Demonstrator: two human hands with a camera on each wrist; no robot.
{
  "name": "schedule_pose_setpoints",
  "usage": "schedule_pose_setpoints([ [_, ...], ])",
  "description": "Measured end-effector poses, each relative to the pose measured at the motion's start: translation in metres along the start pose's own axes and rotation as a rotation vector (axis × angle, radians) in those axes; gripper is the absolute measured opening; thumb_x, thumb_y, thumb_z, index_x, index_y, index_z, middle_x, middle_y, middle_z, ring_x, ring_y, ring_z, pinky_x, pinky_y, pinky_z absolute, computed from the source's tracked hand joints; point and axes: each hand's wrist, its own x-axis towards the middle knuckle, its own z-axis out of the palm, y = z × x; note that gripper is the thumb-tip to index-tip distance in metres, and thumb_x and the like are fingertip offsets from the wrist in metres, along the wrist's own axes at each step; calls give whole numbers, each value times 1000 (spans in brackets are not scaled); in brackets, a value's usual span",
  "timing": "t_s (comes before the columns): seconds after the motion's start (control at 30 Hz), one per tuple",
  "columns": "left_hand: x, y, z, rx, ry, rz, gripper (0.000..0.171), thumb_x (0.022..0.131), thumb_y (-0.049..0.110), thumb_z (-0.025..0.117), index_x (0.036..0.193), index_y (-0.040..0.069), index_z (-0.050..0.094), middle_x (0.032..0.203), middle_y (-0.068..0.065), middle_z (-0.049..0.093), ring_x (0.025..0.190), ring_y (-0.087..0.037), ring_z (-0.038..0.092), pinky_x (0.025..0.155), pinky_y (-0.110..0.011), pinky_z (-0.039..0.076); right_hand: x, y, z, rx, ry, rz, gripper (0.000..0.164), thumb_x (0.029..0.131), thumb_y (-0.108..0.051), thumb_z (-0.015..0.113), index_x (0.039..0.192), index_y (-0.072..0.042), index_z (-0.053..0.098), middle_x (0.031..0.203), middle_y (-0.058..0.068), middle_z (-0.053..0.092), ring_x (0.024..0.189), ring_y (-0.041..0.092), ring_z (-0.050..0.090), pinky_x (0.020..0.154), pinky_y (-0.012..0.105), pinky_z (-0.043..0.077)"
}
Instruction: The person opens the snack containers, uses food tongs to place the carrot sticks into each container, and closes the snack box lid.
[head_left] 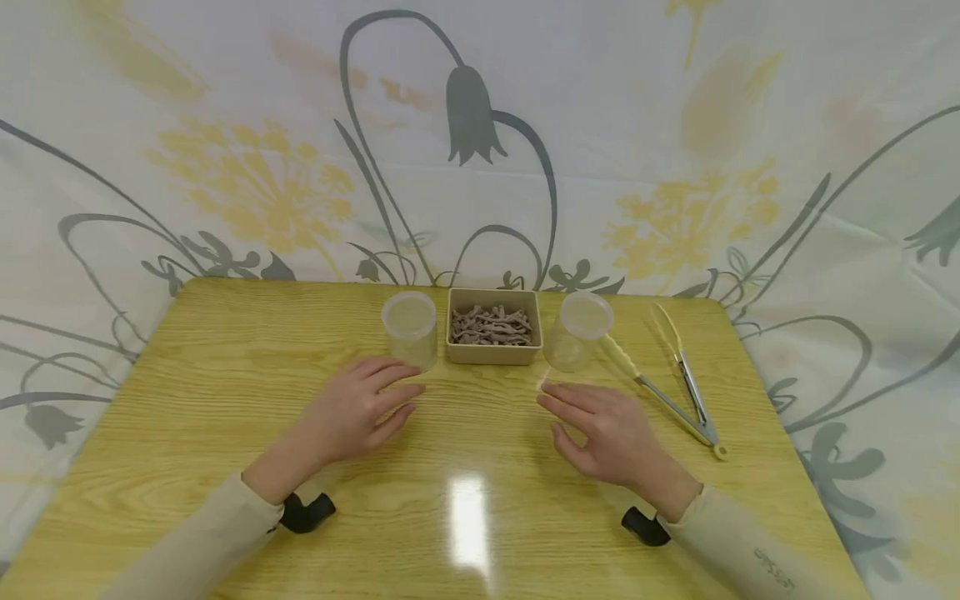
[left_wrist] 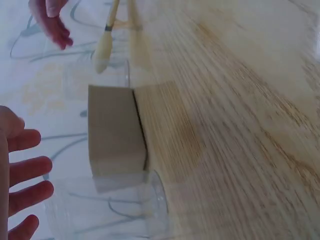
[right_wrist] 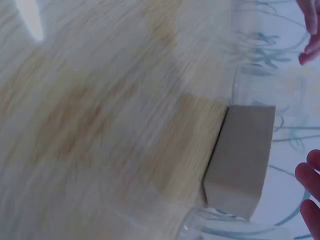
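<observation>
My left hand [head_left: 367, 408] hovers over the table with its fingers spread and relaxed, just in front of the left clear plastic jar [head_left: 411, 333]. Opposite it, my right hand [head_left: 603, 425] holds nothing, its fingers loosely bent near the right clear jar [head_left: 576, 337]. Both jars stand upright and have whitish round tops. Between them is a beige rectangular box [head_left: 493, 355] containing many thin, twisted grey-brown pieces [head_left: 491, 327]. In the left wrist view, the box [left_wrist: 117, 130] hides its contents; the left hand's fingers [left_wrist: 32, 170] show at the edge.
Metal tongs [head_left: 675, 407] with cream tips lie spread on the right side, one tip close behind the right jar. The wood-grain table [head_left: 225, 375] meets a flowered cloth [head_left: 262, 100] at the back. Dark wrist mounts [head_left: 307, 512] extend below both hands.
</observation>
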Motion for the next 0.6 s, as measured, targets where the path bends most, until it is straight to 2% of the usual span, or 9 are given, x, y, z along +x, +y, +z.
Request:
schedule_pose_setpoints([
  [0.13, -7, -7, 1, -17, 90, -137, 46, 107, 38, 42, 97, 7, 74, 100, -9, 71, 90, -28, 66, 78, -46, 56, -3, -1, 17, 61, 107, 104, 32, 99, -25, 51, 104, -6, 77, 97, 7, 75, 83, 22, 72, 65, 39, 59],
  [0.23, -11, -12, 2, -21, 130, -254, 32, 101, 32, 57, 96, 5, 75, 95, -9, 71, 86, -28, 67, 73, -46, 56, -3, -1, 29, 106, 156, 185, 31, 100, -25, 51, 100, -8, 77, 91, 4, 74, 78, 20, 71, 61, 38, 57],
  [0.3, -16, -16, 5, -34, 148, -346, 20, 94, 24, 68, 97, 5, 74, 95, -9, 71, 86, -28, 67, 70, -46, 56, -1, -2, 36, 148, 178, 233, 25, 99, -21, 54, 99, -8, 77, 89, 4, 74, 77, 20, 70, 62, 38, 57],
  [0.37, -19, -18, 9, -71, 169, -447, 17, 87, 16, 75, 99, 4, 73, 95, -9, 71, 85, -28, 67, 69, -46, 56, 3, -3, 44, 200, 195, 269, 19, 96, -14, 59, 98, -7, 77, 89, 4, 74, 77, 20, 70, 64, 39, 57],
  [0.47, -23, -21, 17, -182, 183, -606, 24, 87, 15, 77, 106, 1, 70, 100, -12, 70, 89, -30, 66, 73, -48, 54, 9, -4, 54, 281, 201, 317, 13, 91, -4, 65, 98, -5, 76, 90, 5, 74, 78, 19, 70, 67, 39, 57],
  [0.6, -25, -21, 26, -418, 166, -806, 46, 87, 15, 78, 125, -2, 60, 120, -18, 63, 105, -35, 60, 86, -54, 48, 17, -7, 65, 369, 207, 382, 13, 90, 1, 66, 97, -3, 76, 91, 6, 74, 77, 18, 69, 66, 38, 57],
])
